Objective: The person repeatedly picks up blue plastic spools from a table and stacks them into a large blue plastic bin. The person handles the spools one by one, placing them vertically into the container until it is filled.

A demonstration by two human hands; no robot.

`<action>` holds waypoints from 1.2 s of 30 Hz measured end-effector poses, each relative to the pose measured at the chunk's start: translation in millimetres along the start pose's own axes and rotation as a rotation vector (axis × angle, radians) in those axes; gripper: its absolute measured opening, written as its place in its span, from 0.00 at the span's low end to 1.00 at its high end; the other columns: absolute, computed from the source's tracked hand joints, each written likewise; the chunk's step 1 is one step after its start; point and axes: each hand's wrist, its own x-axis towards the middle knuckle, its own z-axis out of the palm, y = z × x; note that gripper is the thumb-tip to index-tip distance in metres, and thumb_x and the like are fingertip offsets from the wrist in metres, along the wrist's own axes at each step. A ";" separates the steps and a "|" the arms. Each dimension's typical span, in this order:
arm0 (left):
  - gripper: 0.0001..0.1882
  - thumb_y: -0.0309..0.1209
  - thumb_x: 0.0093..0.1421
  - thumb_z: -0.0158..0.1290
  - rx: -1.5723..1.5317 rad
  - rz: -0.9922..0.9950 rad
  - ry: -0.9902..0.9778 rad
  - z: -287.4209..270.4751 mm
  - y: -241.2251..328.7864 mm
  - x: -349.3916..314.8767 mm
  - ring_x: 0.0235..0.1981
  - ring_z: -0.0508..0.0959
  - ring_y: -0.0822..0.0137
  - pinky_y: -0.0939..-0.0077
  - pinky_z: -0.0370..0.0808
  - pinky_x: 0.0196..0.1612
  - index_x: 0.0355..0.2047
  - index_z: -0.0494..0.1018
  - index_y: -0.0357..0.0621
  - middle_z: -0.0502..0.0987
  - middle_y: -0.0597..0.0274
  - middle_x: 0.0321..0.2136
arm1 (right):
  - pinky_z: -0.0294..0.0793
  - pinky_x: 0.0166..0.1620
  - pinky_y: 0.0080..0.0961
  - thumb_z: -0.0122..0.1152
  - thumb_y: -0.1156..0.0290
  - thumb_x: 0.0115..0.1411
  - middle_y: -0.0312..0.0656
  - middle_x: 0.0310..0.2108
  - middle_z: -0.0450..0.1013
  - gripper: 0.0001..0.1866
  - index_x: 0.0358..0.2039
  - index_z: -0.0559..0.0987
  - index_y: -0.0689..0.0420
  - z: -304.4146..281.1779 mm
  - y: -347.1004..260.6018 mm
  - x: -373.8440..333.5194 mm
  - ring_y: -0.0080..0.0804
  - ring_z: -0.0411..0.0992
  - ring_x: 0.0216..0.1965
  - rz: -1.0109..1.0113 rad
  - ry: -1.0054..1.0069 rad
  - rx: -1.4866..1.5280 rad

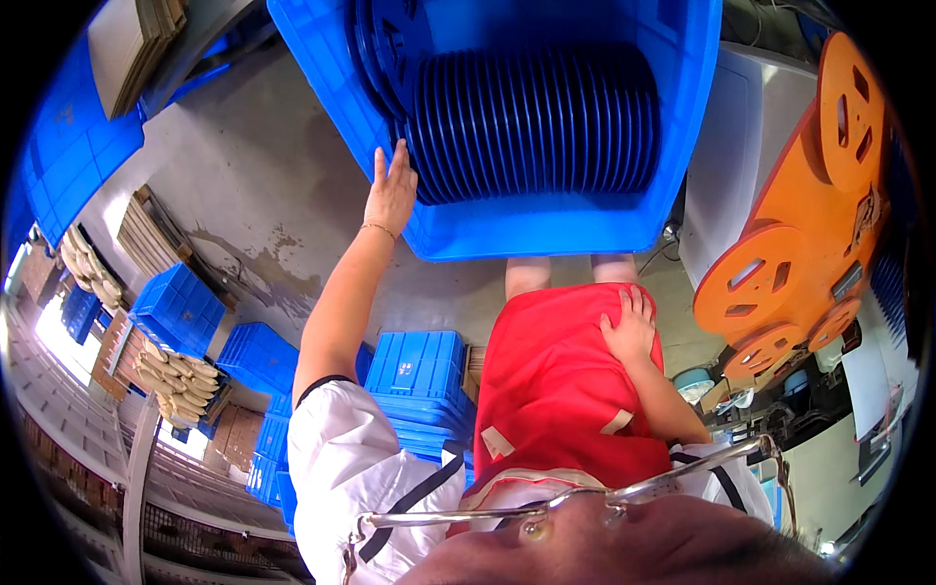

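A big blue plastic crate [526, 239] stands in front of me. Inside, a long row of thin dark-blue discs [536, 122] stands on edge, packed side by side. A few more discs [375, 58] lean at the crate's left side, with cut-out slots showing in one face. My left hand [392, 190] reaches to the crate's left wall with fingers stretched out, fingertips beside the left end of the row. Whether they touch a disc or only the wall, I cannot tell. Lying flat on the red apron [546, 361] over my thigh is my right hand [632, 327], fingers spread and holding nothing.
To the right stands an orange frame with round slotted plates [756, 278], next to a pale grey cabinet [721, 146]. Stacked blue crates [414, 366] are behind me at the left. Bundles of pale, long pieces [175, 380] and another blue crate [83, 161] lie farther left.
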 end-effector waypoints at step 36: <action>0.19 0.44 0.49 0.54 -0.400 0.099 0.204 -13.8 -20.5 21.7 0.61 0.51 0.61 0.37 0.45 0.57 0.38 0.69 0.48 0.56 0.63 0.58 | 0.55 0.57 0.44 0.54 0.54 0.50 0.38 0.59 0.53 0.30 0.52 0.64 0.52 4.6 4.5 0.6 0.40 0.49 0.60 -0.007 0.013 0.048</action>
